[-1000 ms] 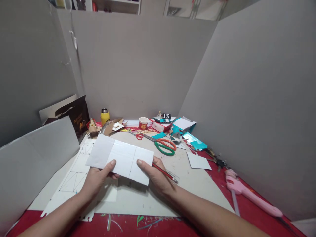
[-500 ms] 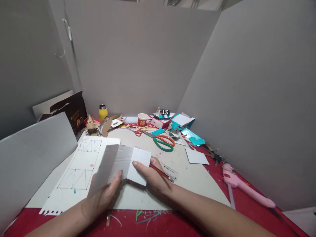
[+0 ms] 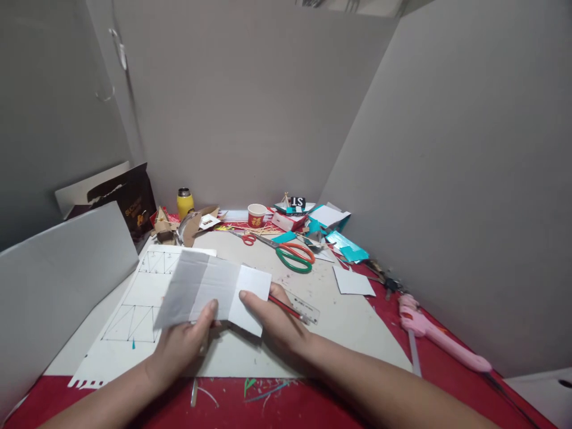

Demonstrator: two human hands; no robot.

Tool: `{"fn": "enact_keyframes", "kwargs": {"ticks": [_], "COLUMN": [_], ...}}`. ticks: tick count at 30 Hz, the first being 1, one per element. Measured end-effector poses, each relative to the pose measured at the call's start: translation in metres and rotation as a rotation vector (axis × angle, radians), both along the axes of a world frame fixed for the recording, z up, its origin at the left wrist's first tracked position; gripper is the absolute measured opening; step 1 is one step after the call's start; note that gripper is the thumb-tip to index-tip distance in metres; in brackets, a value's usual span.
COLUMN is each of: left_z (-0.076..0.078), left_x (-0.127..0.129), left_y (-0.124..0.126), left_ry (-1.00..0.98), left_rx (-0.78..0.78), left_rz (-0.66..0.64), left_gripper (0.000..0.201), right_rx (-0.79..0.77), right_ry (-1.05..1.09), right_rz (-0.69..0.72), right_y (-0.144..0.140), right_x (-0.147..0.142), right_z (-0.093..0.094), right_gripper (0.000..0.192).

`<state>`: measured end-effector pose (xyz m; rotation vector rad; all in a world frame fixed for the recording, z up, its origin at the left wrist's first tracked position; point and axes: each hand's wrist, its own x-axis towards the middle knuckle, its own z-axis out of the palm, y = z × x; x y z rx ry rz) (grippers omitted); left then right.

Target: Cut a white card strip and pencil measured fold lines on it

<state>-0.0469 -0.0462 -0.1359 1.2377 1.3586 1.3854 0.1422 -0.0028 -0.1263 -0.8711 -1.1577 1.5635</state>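
Note:
Both hands hold a white card piece (image 3: 210, 290) with pencil fold lines, bent along its creases above the table. My left hand (image 3: 183, 342) grips its lower left part, thumb on top. My right hand (image 3: 272, 322) pinches the right panel and also holds a red pencil (image 3: 288, 310) that points right. A clear ruler (image 3: 306, 308) lies just beyond the pencil tip. Under the card lies a white sheet (image 3: 138, 304) with drawn triangles and boxes.
Green-and-orange scissors (image 3: 295, 257), small red scissors (image 3: 249, 239), a red paper cup (image 3: 257, 215), a yellow bottle (image 3: 183, 202), teal card scraps (image 3: 346, 245) and a white square (image 3: 353, 281) sit further back. A pink glue gun (image 3: 435, 333) lies right. Grey boards wall in the table.
The flat card has been folded along its lines, its left panels bent up and inward by my left hand. The view tilted slightly downward.

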Motion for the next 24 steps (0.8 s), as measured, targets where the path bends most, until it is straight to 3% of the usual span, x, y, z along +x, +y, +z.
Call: {"fn": "enact_keyframes", "kwargs": {"ticks": [4,10,15,24], "left_z": [0.014,0.02,0.023,0.021], "left_x": [0.0,0.001,-0.004,-0.015], "left_y": [0.015,0.018,0.02,0.028], "left_ry": [-0.124,-0.441,-0.379,-0.296], "left_rx": [-0.139,-0.189,-0.159,-0.153], "left_rz": [-0.038,-0.11,-0.096,-0.081], "left_gripper": [0.035,0.032,0.03,0.03], "right_rx": [-0.07,-0.059,-0.029,-0.071], "right_ry": [0.164,0.225,0.298,0.141], "right_rz": [-0.001,0.069,-0.055,-0.102], "right_y": [0.007,0.005,0.012,0.016], "right_x": [-0.001,0.001,0.008,0.009], "right_z": [-0.006,0.001,0.004,0.003], "right_gripper": [0.048,0.046,0.027,0.023]}}
